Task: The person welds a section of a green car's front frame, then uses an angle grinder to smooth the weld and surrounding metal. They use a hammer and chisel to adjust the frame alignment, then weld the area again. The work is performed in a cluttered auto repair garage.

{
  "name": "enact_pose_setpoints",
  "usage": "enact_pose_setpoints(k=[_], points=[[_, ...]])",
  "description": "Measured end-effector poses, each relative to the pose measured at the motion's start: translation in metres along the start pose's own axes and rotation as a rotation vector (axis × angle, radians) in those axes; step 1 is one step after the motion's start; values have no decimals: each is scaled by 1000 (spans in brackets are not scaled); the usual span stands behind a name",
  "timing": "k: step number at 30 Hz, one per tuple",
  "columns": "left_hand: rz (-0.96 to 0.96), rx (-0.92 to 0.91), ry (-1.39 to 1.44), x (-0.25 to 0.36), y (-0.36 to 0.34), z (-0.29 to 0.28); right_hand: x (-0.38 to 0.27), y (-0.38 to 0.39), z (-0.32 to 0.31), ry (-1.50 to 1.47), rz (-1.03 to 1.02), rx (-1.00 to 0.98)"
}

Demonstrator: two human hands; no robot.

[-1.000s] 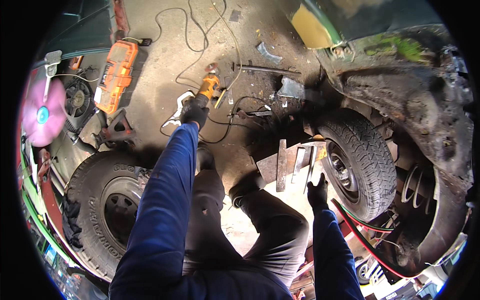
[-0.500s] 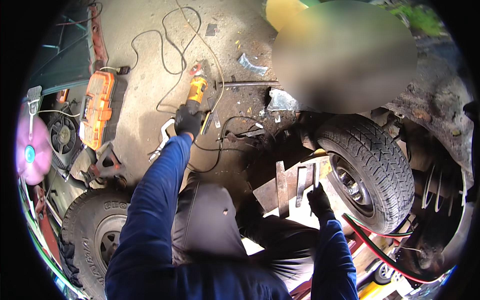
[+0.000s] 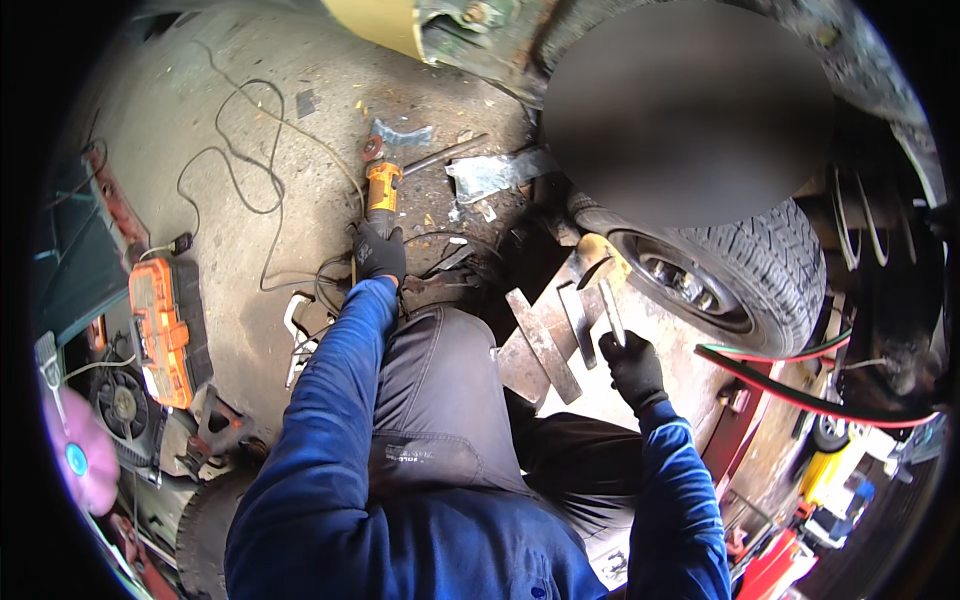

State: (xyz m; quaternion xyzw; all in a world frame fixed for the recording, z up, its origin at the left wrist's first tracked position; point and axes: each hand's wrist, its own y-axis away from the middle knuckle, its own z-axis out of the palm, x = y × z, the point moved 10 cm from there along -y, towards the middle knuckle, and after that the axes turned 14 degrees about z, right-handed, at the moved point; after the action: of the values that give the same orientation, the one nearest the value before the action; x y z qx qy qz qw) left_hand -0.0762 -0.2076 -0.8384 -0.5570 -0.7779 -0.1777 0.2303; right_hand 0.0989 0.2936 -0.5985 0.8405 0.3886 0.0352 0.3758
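The orange grinder (image 3: pixel 383 187) sits in the left hand (image 3: pixel 380 253), upper left of centre, while the right hand (image 3: pixel 636 371), open a second ago, has closed round a hammer-like tool (image 3: pixel 612 314) right of centre, leaving neither free.

The left glove (image 3: pixel 379 255) and right glove (image 3: pixel 636 374) were black, the left one faintly marked. The top (image 3: pixel 455 545) was blue, its left sleeve (image 3: pixel 325 415) and right sleeve (image 3: pixel 684 485) long and creased. The trousers (image 3: pixel 440 395) were grey, seamed, with small pale print on the left leg.
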Motion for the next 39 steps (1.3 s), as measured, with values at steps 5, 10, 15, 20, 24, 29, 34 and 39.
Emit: enact_pose_setpoints(k=[5, 10, 15, 20, 24, 29, 34, 39], points=[[79, 15, -34, 6, 11, 0, 14, 31, -5, -112, 67, 100], [179, 23, -19, 1, 15, 2, 6, 32, 4, -85, -110, 191], [201, -124, 7, -1, 17, 15, 10, 15, 18, -38, -95, 143], [192, -240, -75, 1, 19, 21, 0, 18, 42, 180, -130, 18], [234, -270, -160, -2, 22, 27, -12, 33, 53, 153, -132, -64], [194, -377, -225, -13, 22, 42, -23, 40, 76, 134, -130, -208], [108, -568, -125, -19, 15, 50, -33, 38, 72, 232, -333, 89], [91, -594, -112, -22, 14, 52, -29, 32, 81, 225, -392, 79]])
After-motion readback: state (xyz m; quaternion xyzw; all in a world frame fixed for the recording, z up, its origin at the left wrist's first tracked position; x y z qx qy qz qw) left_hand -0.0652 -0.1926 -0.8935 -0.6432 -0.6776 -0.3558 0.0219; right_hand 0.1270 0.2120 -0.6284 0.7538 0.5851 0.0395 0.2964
